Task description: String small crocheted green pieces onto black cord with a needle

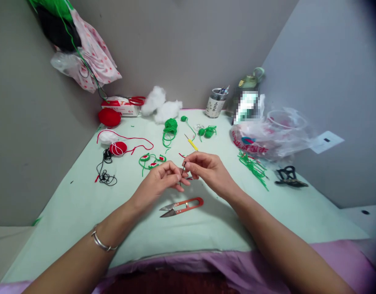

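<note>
Between my hands runs a short piece of black yarn (183, 169), held above the pale green tabletop. My left hand (163, 179) pinches its lower end between thumb and forefinger. The upper end is in the fingertips of my right hand (208, 169). Just below lie orange-handled thread snips (183, 206), blades pointing left. Behind my left hand are small green crocheted pieces with red and white (153, 165), partly covered by the fingers. A yellow-handled crochet hook (191, 143) rests beyond my right hand.
Red yarn balls (110, 117) and tangled black yarn (106, 177) lie left. Green yarn (170, 130) and white stuffing (168, 110) sit at the back. On the right are a plastic bag (267, 136), cut green strands (254, 167), a black hair claw (289, 177) and a pen tin (216, 103).
</note>
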`<state>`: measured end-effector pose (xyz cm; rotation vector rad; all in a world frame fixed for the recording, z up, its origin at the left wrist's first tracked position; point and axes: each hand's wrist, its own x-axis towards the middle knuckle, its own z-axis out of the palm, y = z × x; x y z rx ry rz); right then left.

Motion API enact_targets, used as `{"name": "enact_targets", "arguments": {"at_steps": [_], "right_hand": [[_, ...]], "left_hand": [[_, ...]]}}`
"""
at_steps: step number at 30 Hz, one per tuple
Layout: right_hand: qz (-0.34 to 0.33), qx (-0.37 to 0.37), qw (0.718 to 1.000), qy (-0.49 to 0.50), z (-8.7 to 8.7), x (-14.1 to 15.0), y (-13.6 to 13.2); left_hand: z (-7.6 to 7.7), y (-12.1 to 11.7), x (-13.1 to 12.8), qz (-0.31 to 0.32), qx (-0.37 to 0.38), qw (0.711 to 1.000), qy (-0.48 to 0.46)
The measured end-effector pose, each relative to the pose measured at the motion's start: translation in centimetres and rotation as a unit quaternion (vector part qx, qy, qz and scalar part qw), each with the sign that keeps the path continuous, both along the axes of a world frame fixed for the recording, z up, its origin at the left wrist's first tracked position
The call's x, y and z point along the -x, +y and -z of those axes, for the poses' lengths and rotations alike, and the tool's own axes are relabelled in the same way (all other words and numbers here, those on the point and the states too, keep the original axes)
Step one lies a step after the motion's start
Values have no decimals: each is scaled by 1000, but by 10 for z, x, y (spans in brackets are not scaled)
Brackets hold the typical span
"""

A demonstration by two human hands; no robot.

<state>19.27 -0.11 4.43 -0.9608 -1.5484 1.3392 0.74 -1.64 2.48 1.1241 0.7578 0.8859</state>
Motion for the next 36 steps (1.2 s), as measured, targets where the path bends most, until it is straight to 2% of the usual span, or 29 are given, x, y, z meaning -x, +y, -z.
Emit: {"name": "enact_targets", "arguments": {"at_steps": [3,5,9,12,14,17,20,22,27,36], "right_hand": [[13,-27,999,-41,0,0,-2],[41,-89,991,-94,1,0,-5],[77,-270,933,-223,6,1,-11],[88,-315,905,-272,9,2,-12],[119,-291,915,-254,9,1,-10],[149,-190,956,-167,5,-2,-5],[99,-75,987,-107,2,-4,-1],[59,-39,994,-85,2,-3,0],[17,-20,999,-35,5,2,-4],[40,-71,991,-111,5,4,-6]], "left_hand": [[-2,-1,0,-2,16,1000,-10],[-3,-2,0,-4,18,1000,-1],[-2,-2,-2,-31,-6,999,28],[-2,-1,-2,-54,-6,998,25],[-1,-1,-2,-69,4,997,21],[-2,-1,-3,-83,15,996,22],[-3,-2,-3,-89,23,996,22],[-3,-2,-3,-88,25,996,22],[-1,-2,-4,-72,19,997,37],[4,-4,-5,-55,-3,997,47]]}}
